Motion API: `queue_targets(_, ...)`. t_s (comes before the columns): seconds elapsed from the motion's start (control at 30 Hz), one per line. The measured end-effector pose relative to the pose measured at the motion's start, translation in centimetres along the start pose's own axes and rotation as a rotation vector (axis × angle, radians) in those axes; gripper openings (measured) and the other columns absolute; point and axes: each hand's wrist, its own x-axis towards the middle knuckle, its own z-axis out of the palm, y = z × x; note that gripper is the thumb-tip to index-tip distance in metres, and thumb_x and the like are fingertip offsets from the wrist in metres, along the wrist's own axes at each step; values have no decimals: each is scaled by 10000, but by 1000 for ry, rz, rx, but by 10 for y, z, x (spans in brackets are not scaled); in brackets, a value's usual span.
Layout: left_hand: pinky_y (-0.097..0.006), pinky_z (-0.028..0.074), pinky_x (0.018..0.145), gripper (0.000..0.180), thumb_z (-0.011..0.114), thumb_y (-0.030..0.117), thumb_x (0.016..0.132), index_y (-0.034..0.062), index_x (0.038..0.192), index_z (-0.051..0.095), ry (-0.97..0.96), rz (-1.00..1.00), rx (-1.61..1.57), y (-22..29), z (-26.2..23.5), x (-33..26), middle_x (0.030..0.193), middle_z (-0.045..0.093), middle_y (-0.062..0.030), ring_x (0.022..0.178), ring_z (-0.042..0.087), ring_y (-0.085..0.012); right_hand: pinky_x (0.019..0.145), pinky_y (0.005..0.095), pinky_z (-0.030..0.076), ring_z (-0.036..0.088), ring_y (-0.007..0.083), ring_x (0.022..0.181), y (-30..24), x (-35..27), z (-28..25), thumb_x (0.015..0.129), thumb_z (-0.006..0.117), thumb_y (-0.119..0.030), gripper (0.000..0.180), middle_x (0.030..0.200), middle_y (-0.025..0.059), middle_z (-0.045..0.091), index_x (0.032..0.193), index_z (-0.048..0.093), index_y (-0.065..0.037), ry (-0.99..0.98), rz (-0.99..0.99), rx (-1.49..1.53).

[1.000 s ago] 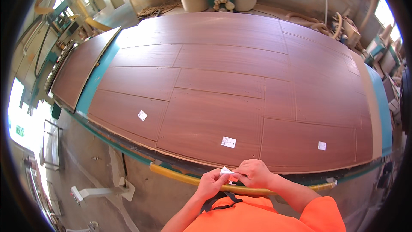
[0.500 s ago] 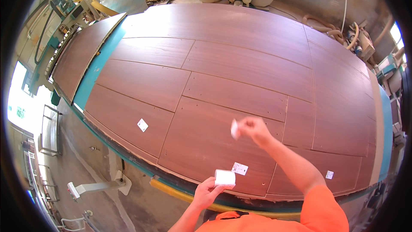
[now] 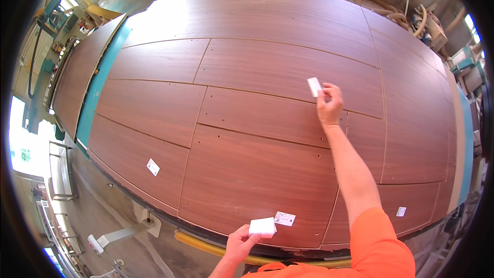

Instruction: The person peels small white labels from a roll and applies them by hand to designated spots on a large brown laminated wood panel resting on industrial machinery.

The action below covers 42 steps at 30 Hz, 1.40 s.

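My right hand [image 3: 330, 102] pinches one white label [image 3: 314, 87], held out above the brown wood-grain board [image 3: 247, 64], near a long cut line. At the near edge, my left hand [image 3: 240, 243] grips a stack of white labels [image 3: 262, 226] between thumb and fingers. Right beside that stack, a printed label [image 3: 284, 219] lies on the large front panel [image 3: 252, 185]. Another label [image 3: 153, 167] is on the front left panel, and a small one [image 3: 401, 211] is on the front right panel. Cut lines divide the board into several panels with small drilled holes.
A second brown board [image 3: 82, 80] lies at the left, past a strip of teal table [image 3: 103, 83]. A yellow rail [image 3: 200, 243] runs along the near edge. On the floor at lower left stands a grey pedestal [image 3: 121, 236]. Hoses [image 3: 422, 20] lie behind at the far right.
My right hand has reached farther away and to the right with its label. The left hand stays near the front edge with the stack. The whole view has shifted.
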Motion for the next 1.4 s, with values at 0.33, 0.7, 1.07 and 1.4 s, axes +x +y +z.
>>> queue_targets(0.33,-354,584,734,280,562,98,929,-128,1087,609,252,-23,-446,45,10,29,1017,680,-205,922,692,-279,1077,417,389,583,257,1151,-43,-49,-35,838,670,-192,224,1145,79,657,1020,652,-64,-710,-687,-328)
queue_targets(0.7,-320,576,693,288,595,164,957,-94,1073,648,287,85,-432,57,10,17,969,700,-167,808,688,-214,1187,408,197,247,274,1440,-99,-64,-87,898,567,-445,705,1535,139,311,1430,385,-20,-1178,-353,-562)
queue_targets(1.07,-300,563,666,286,586,194,965,-78,963,675,254,156,-283,-11,8,32,879,691,-118,733,663,-180,912,399,466,596,275,1017,-221,-177,-140,754,708,-137,303,1056,88,638,1039,627,-69,-914,-530,240)
queue_targets(1.4,-219,473,765,285,669,-10,869,-55,1140,594,-106,468,-113,31,36,-25,1035,631,-36,903,589,-81,670,395,481,626,304,713,-262,-193,-207,813,709,-181,153,767,98,681,904,713,-59,-772,-274,177)
